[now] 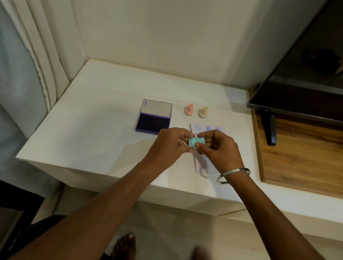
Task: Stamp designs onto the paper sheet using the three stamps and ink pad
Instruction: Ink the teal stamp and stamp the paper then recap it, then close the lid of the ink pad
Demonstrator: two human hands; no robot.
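Note:
A teal stamp (196,142) lies on its side between both hands, above the paper sheet (207,129). My left hand (169,144) pinches its wide end and my right hand (218,148) grips its narrow end. The sheet shows three blue prints along its far edge; my hands hide most of the rest. A pink stamp (189,109) and a yellow stamp (204,112) stand upright behind the sheet. The purple ink pad (154,117) lies open to the left, lid tipped back.
Everything sits on a white counter (102,121) against a wall, with curtains at the left. A dark screen (314,82) on a stand rests on a wooden surface (314,158) at the right. The counter's front edge runs just below my wrists.

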